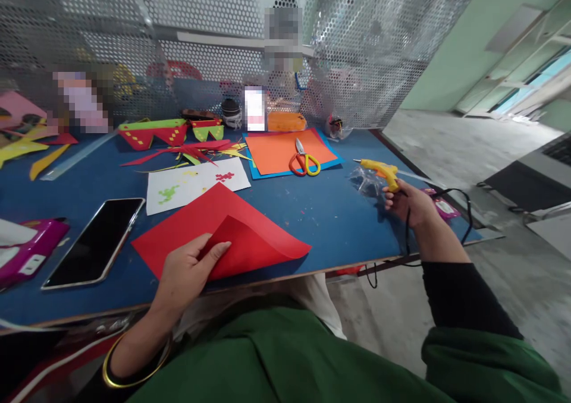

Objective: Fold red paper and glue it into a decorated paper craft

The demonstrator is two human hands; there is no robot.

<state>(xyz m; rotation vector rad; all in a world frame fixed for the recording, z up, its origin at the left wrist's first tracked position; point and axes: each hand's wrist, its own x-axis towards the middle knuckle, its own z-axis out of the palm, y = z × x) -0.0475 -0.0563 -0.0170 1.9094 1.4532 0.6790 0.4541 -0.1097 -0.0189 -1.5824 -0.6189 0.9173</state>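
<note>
At the table's front edge my left hand (190,269) pinches a folded-over corner of a red paper sheet (254,227). The near flap curls up, while the sheet's far part lies flat on the table. Off to the right, my right hand (413,204) is wrapped round the handle of a yellow glue gun (379,170), its nozzle pointing left. A crumpled clear plastic wrapper (368,182) lies just under the gun. Behind the red sheet rests a white paper (196,186) bearing small green, yellow and red cut pieces.
Scissors (304,159) lie on orange paper (274,150) at the back. Red and green paper crafts (154,134) stand behind paper strips (196,149). A phone (96,245) and a purple power strip (31,254) are at left. A black cord (466,204) loops near my right wrist.
</note>
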